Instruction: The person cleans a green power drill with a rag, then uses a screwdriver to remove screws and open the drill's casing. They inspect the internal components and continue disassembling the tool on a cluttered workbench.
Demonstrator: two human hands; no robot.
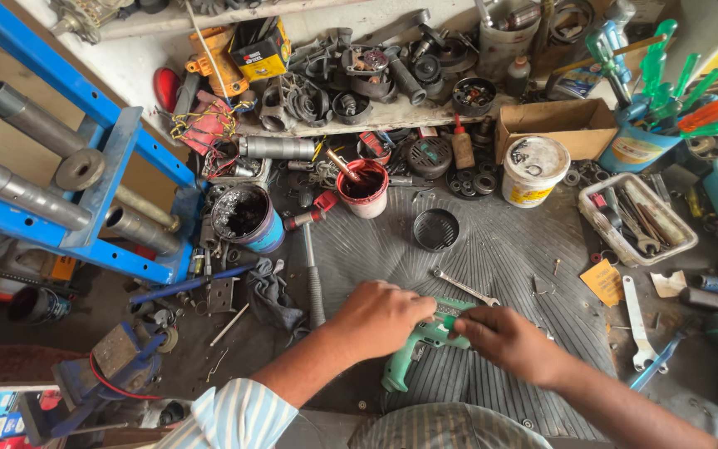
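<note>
Both hands are engaged on a green plastic power-tool housing with a pistol grip (425, 337), lying on the ribbed grey rubber mat (500, 249) at the near centre of the bench, just before the person's body. The left hand (380, 316) covers the housing's upper left portion, fingers curled down and pressed together over it. The right hand (504, 339) meets it from the right, thumb and forefinger pinching at the housing's top end; whether a small part sits between those fingertips cannot be told from this view.

Risks noted:
- A silver open-ended spanner (464, 287) lies just beyond the knuckles; a forward shift of either hand would knock it.
- The mat's ribs slope away; any screw or spring released from the housing would likely roll into the grooves and be lost among the surrounding clutter.
- The red-stained white plastic tub with a stick in it (365, 187) and the dark grease-filled blue can (247, 216) stand open behind; a reach across could tip them or foul the sleeve.
- The grey-handled hammer (313, 278) lies close beside the left wrist.
</note>
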